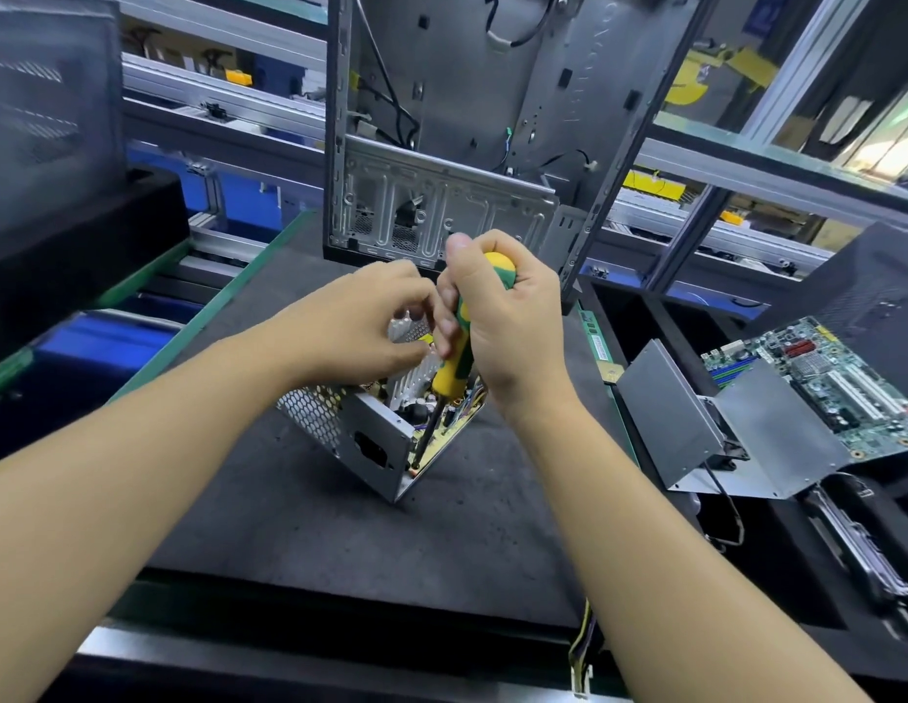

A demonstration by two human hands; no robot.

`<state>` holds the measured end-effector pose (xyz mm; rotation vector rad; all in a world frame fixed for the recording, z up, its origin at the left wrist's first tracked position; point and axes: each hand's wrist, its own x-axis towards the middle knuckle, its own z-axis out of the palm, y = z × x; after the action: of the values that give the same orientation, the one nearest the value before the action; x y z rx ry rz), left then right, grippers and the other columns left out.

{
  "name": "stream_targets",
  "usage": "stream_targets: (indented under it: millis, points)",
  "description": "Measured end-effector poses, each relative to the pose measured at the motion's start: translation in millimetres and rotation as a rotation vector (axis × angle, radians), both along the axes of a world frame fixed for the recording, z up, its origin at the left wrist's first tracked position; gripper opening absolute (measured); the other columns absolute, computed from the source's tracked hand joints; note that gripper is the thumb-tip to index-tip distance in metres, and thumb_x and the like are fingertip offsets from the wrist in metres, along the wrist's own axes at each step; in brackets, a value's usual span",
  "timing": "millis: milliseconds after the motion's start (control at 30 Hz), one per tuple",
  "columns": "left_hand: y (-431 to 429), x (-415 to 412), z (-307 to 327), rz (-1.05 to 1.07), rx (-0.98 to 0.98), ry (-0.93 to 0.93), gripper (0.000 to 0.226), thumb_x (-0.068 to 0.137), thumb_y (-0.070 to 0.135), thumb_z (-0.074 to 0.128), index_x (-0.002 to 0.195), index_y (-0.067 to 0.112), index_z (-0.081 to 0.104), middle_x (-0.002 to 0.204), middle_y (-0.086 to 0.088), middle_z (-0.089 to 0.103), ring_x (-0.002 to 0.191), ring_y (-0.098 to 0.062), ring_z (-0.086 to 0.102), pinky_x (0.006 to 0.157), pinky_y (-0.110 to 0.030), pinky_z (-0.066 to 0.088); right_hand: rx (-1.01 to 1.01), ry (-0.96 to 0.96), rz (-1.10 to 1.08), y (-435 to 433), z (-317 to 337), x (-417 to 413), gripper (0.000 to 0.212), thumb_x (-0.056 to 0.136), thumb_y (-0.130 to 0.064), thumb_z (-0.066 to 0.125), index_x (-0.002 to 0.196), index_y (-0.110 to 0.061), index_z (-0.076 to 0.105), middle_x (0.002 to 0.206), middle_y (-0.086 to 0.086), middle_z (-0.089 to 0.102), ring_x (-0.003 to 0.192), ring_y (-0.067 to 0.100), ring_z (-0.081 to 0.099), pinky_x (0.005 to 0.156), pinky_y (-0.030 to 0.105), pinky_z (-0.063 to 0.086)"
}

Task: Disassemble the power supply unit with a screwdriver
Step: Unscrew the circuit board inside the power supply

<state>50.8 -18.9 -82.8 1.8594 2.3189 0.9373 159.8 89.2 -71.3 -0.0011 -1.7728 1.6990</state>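
Head camera, left to right: the left grip [370,322] curls its fingers over the upper edge of the power supply unit [375,443] and holds it. The unit is a silver metal box with its cover off, tipped onto one lower edge near the middle of the worktop [314,525]. Its left wall is honeycomb mesh, and the face towards the camera has a dark socket cut-out. Inside are a yellowish circuit board, ribbed heatsink fins and dark round components.

The right grip [507,317] is clenched round the yellow-and-green handle of the screwdriver [449,367], thumb up over the handle's end. The dark shaft slants down into the unit, with its tip at the board near the front corner.

The worktop is a dark grey mat with green-edged rails along its sides. Behind the unit a bare metal computer chassis [441,215] stands upright, with loose cables hanging inside. Aluminium frame racking runs across the background.

At far left a blue bin [111,337] sits below the rail; what it holds cannot be made out. At the worktop's right edge lies a green memory stick [597,342]. In the black compartments to the right, a folded grey metal bracket [670,413] rests against a green motherboard [827,383].
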Motion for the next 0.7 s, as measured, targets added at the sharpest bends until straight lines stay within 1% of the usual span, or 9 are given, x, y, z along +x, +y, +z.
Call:
stream_targets:
  millis: [100, 200, 267, 300, 367, 433, 500, 567, 700]
  points:
    - [-10.8, 5.3, 6.7, -0.114, -0.031, -0.204, 0.037, 0.081, 0.002, 0.068, 0.077, 0.038, 0.059, 0.084, 0.019, 0.064, 0.081, 0.002, 0.058, 0.074, -0.007, 0.042, -0.002, -0.015, 0.067, -1.8, 2.4, -0.7, 0.029, 0.098, -0.011, 0.055, 0.070, -0.010, 0.046, 0.056, 0.011, 0.043, 0.043, 0.021, 0.040, 0.042, 0.029, 0.038]
    - [-10.8, 0.8, 9.1, -0.143, -0.197, -0.190, 0.016, 0.079, 0.010, 0.073, 0.077, 0.022, 0.063, 0.073, 0.012, 0.065, 0.067, -0.005, 0.058, 0.066, -0.016, 0.048, 0.096, -0.059, 0.101, -8.6, 5.1, 1.4, 0.028, 0.098, -0.012, 0.056, 0.072, -0.009, 0.046, 0.056, 0.015, 0.045, 0.045, 0.023, 0.042, 0.043, 0.032, 0.040]
    - [-10.0, -3.2, 11.7, -0.139, -0.280, -0.193, 0.019, 0.077, 0.019, 0.077, 0.092, 0.014, 0.066, 0.089, -0.005, 0.070, 0.083, -0.022, 0.065, 0.081, -0.037, 0.054, 0.288, -0.129, 0.032, -12.0, 8.2, 6.1, 0.030, 0.098, -0.023, 0.056, 0.075, -0.006, 0.048, 0.060, 0.021, 0.049, 0.051, 0.024, 0.047, 0.049, 0.039, 0.044]
    - [-10.1, -5.4, 13.1, -0.157, -0.285, -0.224, 0.025, 0.078, 0.017, 0.078, 0.099, 0.013, 0.066, 0.096, -0.007, 0.071, 0.091, -0.024, 0.066, 0.085, -0.037, 0.053, 0.398, -0.183, -0.012, -11.4, 11.6, 9.2, 0.033, 0.099, -0.029, 0.054, 0.077, -0.005, 0.050, 0.063, 0.020, 0.051, 0.056, 0.021, 0.050, 0.054, 0.038, 0.046]
    - [-12.6, -6.0, 15.3, -0.235, -0.237, -0.327, 0.031, 0.078, 0.010, 0.083, 0.103, 0.017, 0.066, 0.098, 0.005, 0.072, 0.089, -0.009, 0.067, 0.075, -0.018, 0.052, 0.569, -0.296, -0.054, -5.4, 21.5, 16.5, 0.035, 0.101, -0.036, 0.045, 0.084, -0.007, 0.054, 0.067, 0.006, 0.053, 0.063, 0.008, 0.050, 0.060, 0.024, 0.044]
    - [-13.5, -4.2, 17.9, -0.286, -0.183, -0.427, 0.033, 0.074, 0.018, 0.089, 0.097, 0.026, 0.066, 0.088, 0.019, 0.071, 0.080, 0.006, 0.064, 0.066, -0.004, 0.045, 0.688, -0.419, -0.039, 2.3, 34.0, 23.4, 0.035, 0.102, -0.039, 0.038, 0.093, -0.010, 0.055, 0.084, 0.000, 0.057, 0.074, 0.006, 0.051, 0.068, 0.019, 0.040]
    - [-12.4, -3.5, 17.9, -0.294, -0.114, -0.480, 0.025, 0.069, 0.027, 0.087, 0.085, 0.037, 0.070, 0.080, 0.023, 0.070, 0.076, 0.007, 0.064, 0.067, -0.003, 0.044, 0.811, -0.528, -0.035, 7.3, 44.1, 26.9, 0.035, 0.105, -0.042, 0.037, 0.101, -0.014, 0.057, 0.095, 0.002, 0.060, 0.079, 0.008, 0.054, 0.071, 0.021, 0.042]
    - [-11.6, -2.6, 17.6, -0.297, -0.075, -0.491, 0.021, 0.068, 0.028, 0.083, 0.077, 0.045, 0.073, 0.076, 0.020, 0.072, 0.071, 0.006, 0.065, 0.066, -0.004, 0.044, 0.949, -0.598, -0.066, 6.8, 52.7, 27.7, 0.034, 0.103, -0.047, 0.040, 0.102, -0.017, 0.057, 0.085, -0.004, 0.061, 0.071, 0.007, 0.054, 0.067, 0.028, 0.043]
    - [-12.5, -2.5, 14.5, -0.298, -0.043, -0.495, 0.019, 0.067, 0.030, 0.085, 0.081, 0.040, 0.076, 0.086, 0.005, 0.077, 0.082, -0.005, 0.070, 0.077, -0.014, 0.051, 1.207, -0.656, -0.043, 4.0, 77.1, 29.5, 0.023, 0.098, -0.042, 0.054, 0.112, -0.024, 0.059, 0.091, -0.013, 0.061, 0.078, 0.002, 0.056, 0.074, 0.030, 0.044]
